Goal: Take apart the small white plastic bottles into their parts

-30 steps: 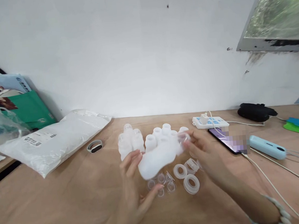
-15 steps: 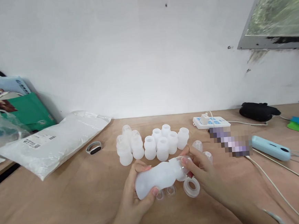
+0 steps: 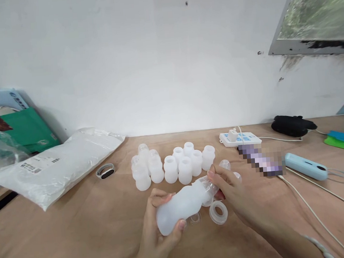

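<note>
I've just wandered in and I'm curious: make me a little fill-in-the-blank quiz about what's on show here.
1. The left hand holds the wide end of the tilted white bottle.
The clear cap at its other end is in the ____ hand.
2. The standing open-topped bottles number ____.
3. The pouch beyond the power strip is ____ in colour.

Missing words: right; six; black.

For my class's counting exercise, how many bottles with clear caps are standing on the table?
3, grouped left of the open bottles: the back bottle, the front-left bottle and the right bottle of that cluster. Others could be hidden behind them.
</note>
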A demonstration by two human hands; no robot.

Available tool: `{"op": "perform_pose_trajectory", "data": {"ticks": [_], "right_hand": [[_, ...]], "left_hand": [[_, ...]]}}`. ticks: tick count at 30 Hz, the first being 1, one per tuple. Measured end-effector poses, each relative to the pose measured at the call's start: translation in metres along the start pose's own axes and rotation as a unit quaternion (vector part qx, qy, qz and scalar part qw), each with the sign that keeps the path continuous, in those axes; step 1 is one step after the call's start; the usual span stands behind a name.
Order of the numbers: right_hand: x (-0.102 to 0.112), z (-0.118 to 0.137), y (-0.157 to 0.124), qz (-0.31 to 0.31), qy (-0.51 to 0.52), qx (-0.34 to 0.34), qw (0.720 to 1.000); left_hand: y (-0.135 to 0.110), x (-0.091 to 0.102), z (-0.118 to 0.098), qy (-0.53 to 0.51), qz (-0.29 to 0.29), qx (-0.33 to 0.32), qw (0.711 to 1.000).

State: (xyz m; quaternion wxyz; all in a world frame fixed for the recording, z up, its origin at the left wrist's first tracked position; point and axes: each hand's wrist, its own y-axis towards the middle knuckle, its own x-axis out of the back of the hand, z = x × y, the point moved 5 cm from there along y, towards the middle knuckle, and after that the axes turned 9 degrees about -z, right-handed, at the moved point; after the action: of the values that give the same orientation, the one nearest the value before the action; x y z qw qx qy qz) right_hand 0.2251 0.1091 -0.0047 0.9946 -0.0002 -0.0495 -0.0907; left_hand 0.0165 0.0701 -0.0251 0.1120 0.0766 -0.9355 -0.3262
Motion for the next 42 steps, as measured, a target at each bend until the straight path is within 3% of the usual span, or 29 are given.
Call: {"op": "perform_pose_trajectory", "data": {"ticks": [5,9,13,16,19,25,28,31,34,36,39,42], "right_hand": [[0.052,0.022,0.024,-0.140,-0.031,0.154,0.978],[0.087,0.034,0.034,-0.187,-0.273,0.249,0.910],[0.107,0.020,0.044,-0.211,-0.498,0.218,0.812],[0.111,-0.002,0.055,-0.129,-0.586,0.148,0.786],[0.107,-0.018,0.059,-0.037,-0.590,0.123,0.797],[0.107,-0.026,0.057,0.050,-0.554,0.123,0.822],[0.114,-0.021,0.056,0.041,-0.537,0.113,0.835],[0.109,0.000,0.047,-0.024,-0.493,0.157,0.855],[0.080,0.023,0.026,-0.043,-0.406,0.214,0.887],[0.051,0.030,0.009,0.009,-0.341,0.222,0.913],[0.009,0.022,-0.011,0.122,-0.260,0.186,0.940],[-0.012,0.006,-0.019,0.143,-0.204,0.137,0.959]], "left_hand": [[0.008,0.010,0.008,0.016,-0.049,0.039,0.998],[0.011,0.009,0.013,0.003,-0.057,0.044,0.997],[0.009,0.009,0.018,0.008,-0.073,0.052,0.996],[0.007,0.009,0.020,0.009,-0.078,0.052,0.996],[0.007,0.008,0.020,0.000,-0.068,0.054,0.996],[0.007,0.007,0.023,-0.010,-0.063,0.067,0.996],[0.006,0.007,0.025,-0.010,-0.065,0.074,0.995],[0.006,0.005,0.021,-0.015,-0.057,0.059,0.997],[0.007,0.003,0.016,-0.016,-0.045,0.036,0.998],[0.006,0.002,0.012,-0.017,-0.032,0.010,0.999],[0.003,-0.001,0.008,-0.030,0.007,-0.049,0.998],[-0.001,-0.002,0.006,-0.038,0.037,-0.093,0.994]]}}
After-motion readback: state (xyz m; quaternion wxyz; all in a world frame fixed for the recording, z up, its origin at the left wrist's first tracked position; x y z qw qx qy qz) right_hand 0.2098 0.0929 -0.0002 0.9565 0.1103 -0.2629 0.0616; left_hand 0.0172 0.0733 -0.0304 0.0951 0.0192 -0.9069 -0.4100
